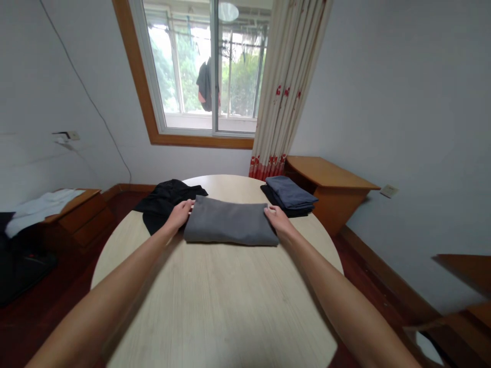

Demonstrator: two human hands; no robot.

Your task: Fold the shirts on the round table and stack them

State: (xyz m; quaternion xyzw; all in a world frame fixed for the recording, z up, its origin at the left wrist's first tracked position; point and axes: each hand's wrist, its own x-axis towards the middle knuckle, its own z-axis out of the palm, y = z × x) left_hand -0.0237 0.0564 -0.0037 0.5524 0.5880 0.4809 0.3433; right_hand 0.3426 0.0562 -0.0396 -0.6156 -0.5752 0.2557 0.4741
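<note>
A folded grey garment (232, 222) spans the space between my two hands over the round table (226, 296); its exact kind cannot be made out. My left hand (180, 213) pinches its far left corner, and my right hand (279, 220) grips the far right corner. Left of it, partly behind my left hand, lies a loose black cloth (163, 202) in a crumpled heap. Toward the far right of the table rests a stack of folded clothes, with a dark blue-grey piece (290, 191) on top of black ones (301, 211).
A wooden desk (326, 174) stands behind the table at the right. At the left is a low wooden cabinet (82, 220) with white cloth (48, 204) on top. A window and a patterned curtain (287, 87) are beyond the table.
</note>
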